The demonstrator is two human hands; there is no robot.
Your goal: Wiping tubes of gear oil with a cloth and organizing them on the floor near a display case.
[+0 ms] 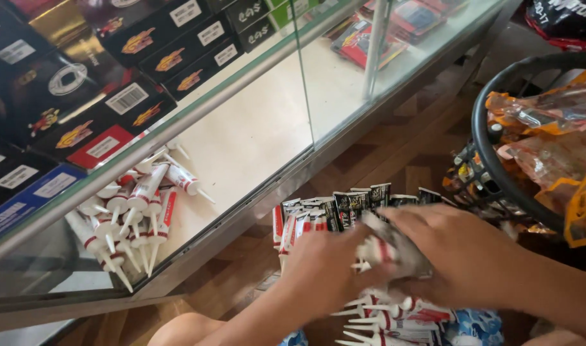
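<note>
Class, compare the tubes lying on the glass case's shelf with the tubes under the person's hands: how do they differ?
The shelf tubes lie loose and untouched behind glass; the floor tubes are outside the case, with the left hand and right hand on them. The shelf tubes show sharply, those at the hands partly blurred. Both are white and red with pointed nozzles.

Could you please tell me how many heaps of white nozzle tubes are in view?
2. One heap lies on the glass cabinet's bottom shelf at left. The other heap lies under the left hand and right hand, which hide some tubes.
</note>
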